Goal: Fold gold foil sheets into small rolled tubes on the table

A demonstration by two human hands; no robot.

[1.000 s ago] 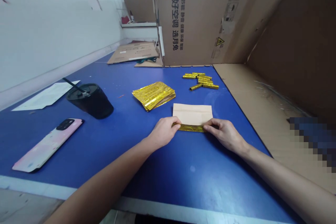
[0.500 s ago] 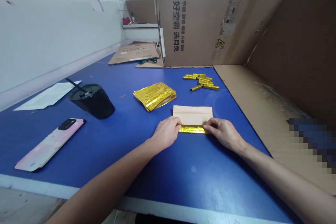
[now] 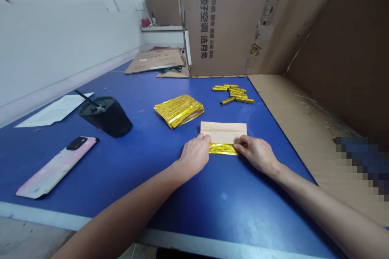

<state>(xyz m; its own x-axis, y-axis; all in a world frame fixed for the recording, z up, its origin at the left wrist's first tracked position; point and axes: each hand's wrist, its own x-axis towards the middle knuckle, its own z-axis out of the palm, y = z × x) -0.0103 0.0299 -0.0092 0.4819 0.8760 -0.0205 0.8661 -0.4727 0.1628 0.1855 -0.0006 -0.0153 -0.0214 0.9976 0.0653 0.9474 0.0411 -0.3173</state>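
A sheet of gold foil paper [image 3: 224, 131] lies on the blue table, its pale tan back facing up. The near edge is folded over, so a shiny gold strip shows along the front. My left hand [image 3: 197, 149] is closed on the left end of that fold, and my right hand [image 3: 257, 151] pinches the right end between thumb and fingers. Beyond and to the left sits a stack of gold foil sheets [image 3: 179, 110]. At the back right lie several small gold foil rolls [image 3: 238, 94] in a loose pile.
On the left of the blue table [image 3: 194, 210] stand a black cup [image 3: 106, 115] with a straw, a phone [image 3: 56, 168] in a pink-and-white case and a white paper [image 3: 54, 110]. A large cardboard box [image 3: 231, 20] rises behind, with flattened cardboard [image 3: 154, 60] beside it.
Both hands keep hold of the sheet's ends. The gold strip at the front looks slightly wider and flatter, and my right hand has shifted a little to the left along it.
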